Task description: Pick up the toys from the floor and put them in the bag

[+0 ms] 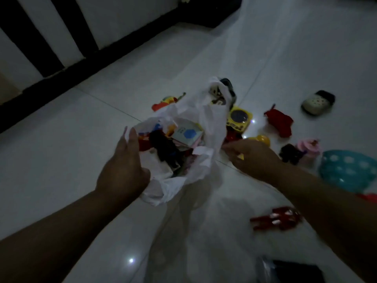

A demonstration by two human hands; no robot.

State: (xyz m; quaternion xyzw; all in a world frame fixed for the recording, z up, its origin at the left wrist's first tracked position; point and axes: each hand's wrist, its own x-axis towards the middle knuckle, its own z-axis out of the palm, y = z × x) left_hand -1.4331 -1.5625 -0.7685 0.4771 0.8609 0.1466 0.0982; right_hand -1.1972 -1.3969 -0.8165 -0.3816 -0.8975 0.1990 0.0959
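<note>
Item: white plastic bag (212, 119), mouth open on the tiled floor (81, 139), part-filled with toys (a blue-hexagon card (187, 132) on top).
My left hand (124, 166): fingers straight, against the bag's left rim.
My right hand (253, 158): curled round a small yellow piece (241, 156), just beside the bag's right side.
Loose nearby: yellow toy (238, 119), red figure (275, 218).

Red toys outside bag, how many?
4: red-orange toy behind the bag; red toy right of yellow toy; red piece against the bag; red figure nearest camera. Others may be hidden.
</note>
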